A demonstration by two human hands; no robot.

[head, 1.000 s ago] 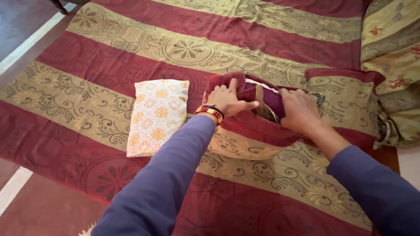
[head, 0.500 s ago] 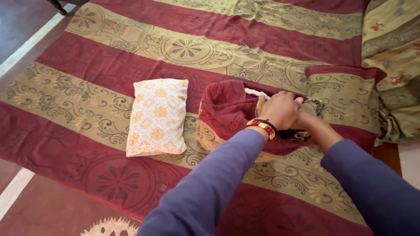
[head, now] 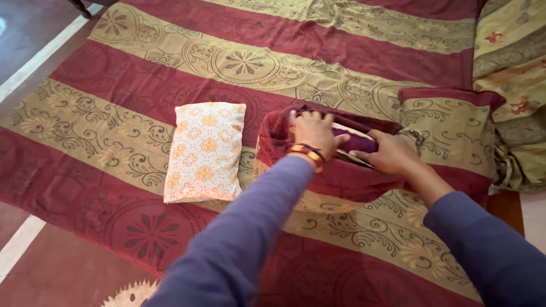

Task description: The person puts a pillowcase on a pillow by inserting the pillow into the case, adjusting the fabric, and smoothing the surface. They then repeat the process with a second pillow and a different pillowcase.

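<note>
We have both hands on a maroon-and-gold patterned fabric pillow cover that lies bunched on the large striped maroon-and-gold bedsheet. Our left hand, with a red-and-black beaded bracelet at the wrist, rests on the upper edge of the cover's open mouth, its fingers spread slightly apart and curled over the cloth, pressing it down rather than pinching it. Just beyond the thumb side of that hand lies a dark purple pillow, partly inside the cover. Our right hand lies on the other side of the opening, its fingers together and pointing toward the left hand, touching the purple pillow; we cannot tell whether they grip it or only push against it. Off the left hand's little-finger side, near but apart, lies a white rectangular pillow with an orange flower print. Past the right hand's knuckles sits a second covered pillow in the same maroon-and-gold pattern.
</note>
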